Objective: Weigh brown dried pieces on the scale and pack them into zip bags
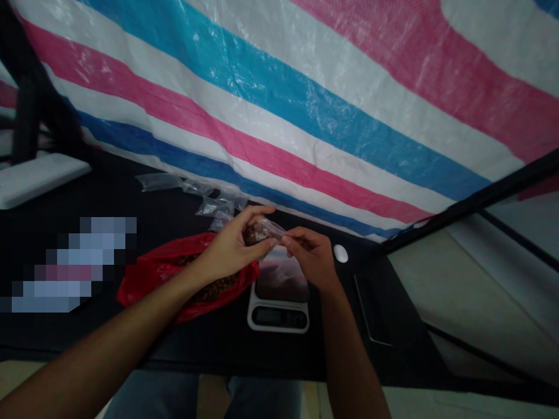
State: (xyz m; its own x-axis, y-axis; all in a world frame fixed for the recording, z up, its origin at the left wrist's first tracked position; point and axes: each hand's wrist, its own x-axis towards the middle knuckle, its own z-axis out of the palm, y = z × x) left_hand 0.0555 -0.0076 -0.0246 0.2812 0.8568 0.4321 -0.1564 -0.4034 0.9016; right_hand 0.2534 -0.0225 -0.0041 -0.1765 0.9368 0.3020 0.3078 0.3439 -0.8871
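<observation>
- Left hand (pixel 229 247): fingers curl loosely over the lower end of a clear plastic bag (pixel 262 231), with the thumb on top; the grip is nearly closed and cups the filled end.
- Right hand (pixel 310 256): thumb and forefinger pinch the bag's opposite end tightly, while the other fingers fold inward.
- Bag contents: brown pieces (pixel 251 235) gather at the end nearest the left hand. Their exact kind cannot be told, and the bag's opening is hidden.
- Position: the bag is held in the air between both hands, above the far edge of a digital scale (pixel 262 321). Its dark display shows no legible reading.
- Left of the scale: a red plastic bag (pixel 148 285) lies open on a black tabletop (pixel 227 349), holding more brown pieces (pixel 213 289).
- Farther back: flat clear bags (pixel 159 181) lie near a striped tarpaulin (pixel 279 116). A white oval object (pixel 340 253) lies right of the hands.
- Risk: if the bag's mouth is unsealed, a loosened pinch or a tilt could spill pieces onto the tabletop.
- Risk: a slick plastic surface could slip between the fingers, dropping the bag and jolting the scale.
- Risk: an elbow or wrist could catch the red plastic bag and scatter its contents.
</observation>
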